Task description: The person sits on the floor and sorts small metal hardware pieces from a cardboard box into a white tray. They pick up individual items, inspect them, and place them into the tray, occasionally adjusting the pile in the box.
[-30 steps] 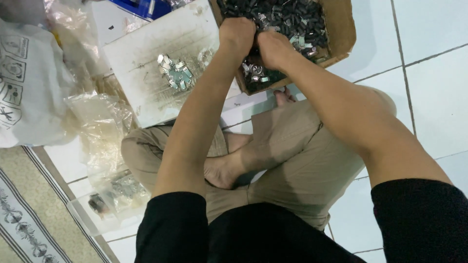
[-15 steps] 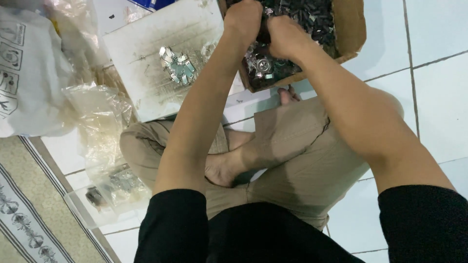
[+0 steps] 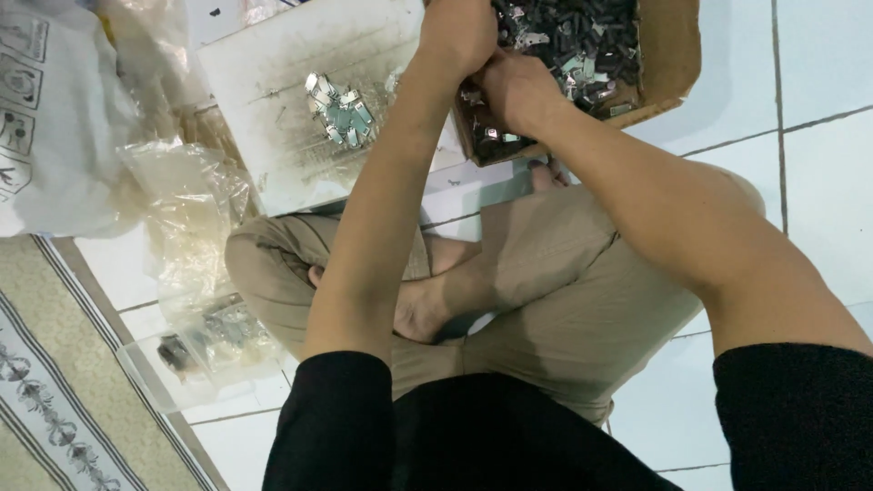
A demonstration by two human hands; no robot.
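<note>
**A:** Both hands are jammed together at the near edge of the cardboard box point(image 3: 677, 55). Left hand point(image 3: 457, 32) is curled into a loose fist, right hand point(image 3: 518, 89) pressed right up against it, fingers bent in. Can't tell what either one is pinching, the fingertips are hidden.

**B:** What's in the box?

**A:** A heap of small dark metal parts point(image 3: 573, 32), stamped-looking, some grey and shiny, all jumbled. The box is plain brown, shallow, with worn walls, and sits on glossy white floor tiles point(image 3: 818, 182).

**B:** And the flat thing on the left?

**A:** A scuffed white board point(image 3: 273, 118), smudged with dirt, just beside the box. A little pile of bright silvery metal clips point(image 3: 341, 109) lies on it, folded sheet metal by the look.

**B:** Anything else?

**A:** Crinkly clear plastic bags point(image 3: 186, 209) at the left, and a clear plastic tray point(image 3: 173, 373) with more bits. The person sits cross-legged in tan trousers point(image 3: 546, 300).
</note>
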